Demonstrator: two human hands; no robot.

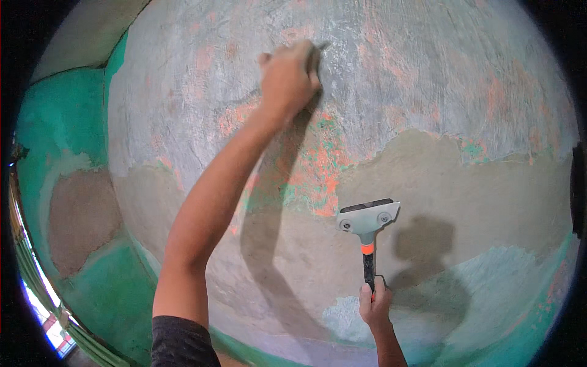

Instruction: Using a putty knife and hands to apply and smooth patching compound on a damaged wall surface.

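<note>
The right hand [376,304] is closed around the lower end of the black handle [368,267] of a wide-headed wall scraper [367,220]. The scraper stands head up in front of the lower middle of the plastered wall [422,171], slightly tilted; whether its head touches the surface I cannot tell. The head is pale grey, with two round screws [384,218] on its face and a dark strip [367,206] along the upper edge. An orange band [367,249] rings the neck just below. Any lettering on the scraper is too small to read.

The left hand [290,76] is at the upper middle of the same wall, its fingers curled and blurred. A small dark shape [324,46] shows just beside the fingertips; I cannot tell whether it is a held object or a shadow. The left forearm [223,177] slants up to it from a dark sleeve [183,339].

Around the left hand the wall is a scuffed grey coat with orange and green flecks [324,162]; lower down lies smoother brownish render, with pale green paint [507,281] at lower right. To the left, a green side wall [67,116] bears a brown patch [85,214], near a green curtain [40,281] beside a bright window [58,336].
</note>
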